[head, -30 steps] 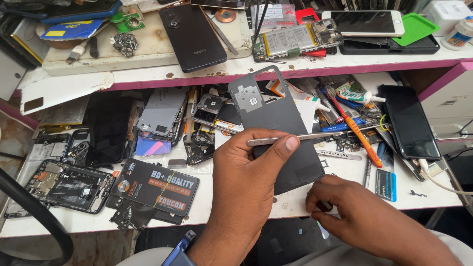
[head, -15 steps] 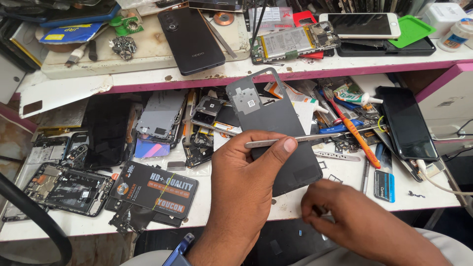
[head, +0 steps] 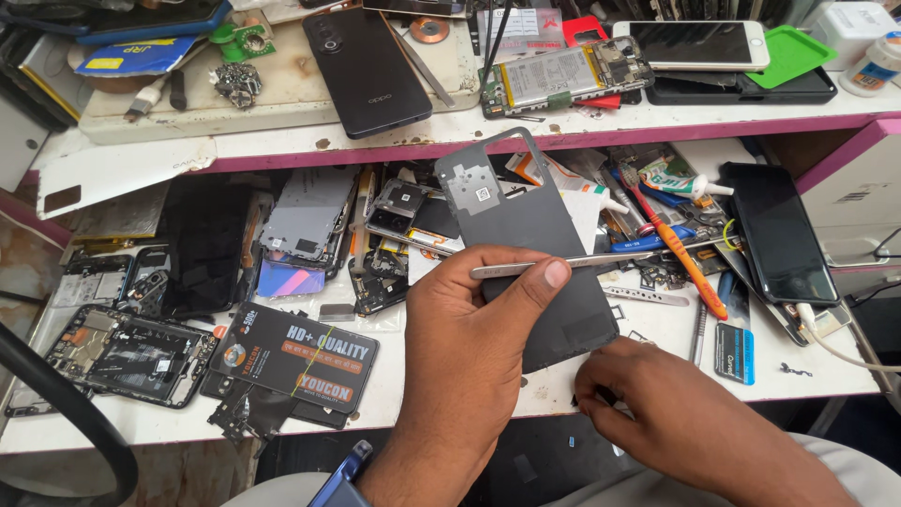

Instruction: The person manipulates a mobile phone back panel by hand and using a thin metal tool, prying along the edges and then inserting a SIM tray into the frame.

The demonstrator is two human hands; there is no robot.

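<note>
My left hand (head: 469,357) holds a dark grey phone back cover (head: 535,235) upright, inner side facing me, camera cutout at the top. Its thumb presses a pair of silver tweezers (head: 601,260) across the cover, tips pointing right. My right hand (head: 676,413) rests on the white bench just below the cover's lower right corner, fingertips pinched on a small dark piece (head: 606,396). What that piece is cannot be made out.
The bench (head: 826,371) is covered in phone parts: opened phone frames (head: 131,352), a black printed packet (head: 296,357), an orange-handled screwdriver (head: 690,268), a black phone (head: 777,230). The upper shelf (head: 282,141) holds a black phone (head: 366,70), a battery board (head: 563,75) and a white phone (head: 699,42).
My right hand has slid left and slightly up towards the cover's lower corner. My left hand with the cover and tweezers has barely shifted.
</note>
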